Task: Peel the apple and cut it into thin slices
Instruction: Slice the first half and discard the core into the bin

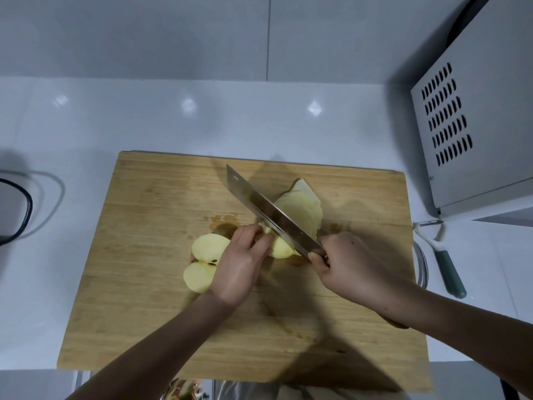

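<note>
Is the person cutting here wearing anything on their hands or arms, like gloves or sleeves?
No. The left hand and right hand are bare: no gloves or rings show. The left forearm and right forearm are uncovered to the picture's edge; no sleeve is visible.

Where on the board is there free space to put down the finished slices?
Bare board lies at far left, between the back edge and the apple half, and at right, between the slices and the board's right edge. The middle is crowded: left hand holding the apple piece, knife, right hand.
</note>
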Available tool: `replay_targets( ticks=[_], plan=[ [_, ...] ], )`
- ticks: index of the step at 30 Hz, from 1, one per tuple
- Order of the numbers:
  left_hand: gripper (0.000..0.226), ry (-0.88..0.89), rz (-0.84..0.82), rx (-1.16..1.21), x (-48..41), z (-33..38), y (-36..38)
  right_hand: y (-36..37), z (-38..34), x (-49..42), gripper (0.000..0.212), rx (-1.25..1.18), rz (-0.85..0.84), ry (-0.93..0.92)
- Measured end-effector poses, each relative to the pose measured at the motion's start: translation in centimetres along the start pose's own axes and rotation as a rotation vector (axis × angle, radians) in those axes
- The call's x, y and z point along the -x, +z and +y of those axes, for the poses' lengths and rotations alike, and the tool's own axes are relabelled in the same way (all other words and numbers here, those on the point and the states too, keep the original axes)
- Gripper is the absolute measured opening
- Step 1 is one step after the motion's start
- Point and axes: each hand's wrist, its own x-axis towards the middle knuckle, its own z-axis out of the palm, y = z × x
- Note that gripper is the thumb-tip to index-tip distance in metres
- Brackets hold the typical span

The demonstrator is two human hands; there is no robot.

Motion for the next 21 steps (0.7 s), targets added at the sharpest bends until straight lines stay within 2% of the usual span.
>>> replay_targets(
  ticks=[15,21],
  plan=[
    [0.036,-0.025,-0.047,-0.007,-0.1,0.24,-0.3,-0.48,-0.43,0.39,0.023,0.03,-0.026,-0.017],
    [0.023,0.023,0.014,0.017,0.0,-0.23,0.18,-0.44,-0.55,0.08,0.024,0.037,-0.035,0.006]
  ],
)
